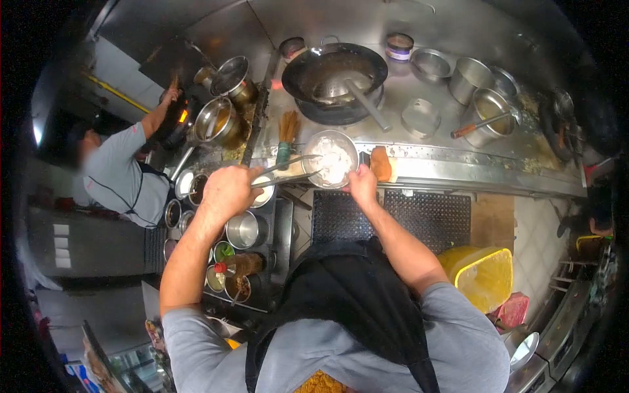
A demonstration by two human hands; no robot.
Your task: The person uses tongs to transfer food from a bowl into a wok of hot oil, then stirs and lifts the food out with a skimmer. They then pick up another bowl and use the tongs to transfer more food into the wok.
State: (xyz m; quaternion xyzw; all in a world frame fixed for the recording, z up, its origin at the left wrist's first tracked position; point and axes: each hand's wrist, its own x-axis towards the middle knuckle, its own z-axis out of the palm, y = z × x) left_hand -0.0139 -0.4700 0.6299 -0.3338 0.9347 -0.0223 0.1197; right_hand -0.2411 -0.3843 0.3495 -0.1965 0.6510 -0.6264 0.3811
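My left hand point(230, 190) is closed around a pair of metal tongs point(288, 164). The tips of the tongs reach into a round metal bowl point(316, 139) that holds a white, powdery or flour-like mass point(334, 160). With my right hand point(360, 186) I grip the near right rim of this bowl, thumb along its edge. A bundled bamboo brush point(287, 134) with a green binding stands just left of the bowl. To its right, at the counter edge, lies an orange-brown cloth or sponge point(380, 162).
Behind the bowl, a large wok point(334, 56) holds a ladle point(367, 105). Pots point(470, 80) stand at the right; ingredient containers point(246, 229) and a red-capped bottle point(242, 264) at my left. A co-worker point(124, 164) stands far left. A yellow bin point(481, 278) is beside me.
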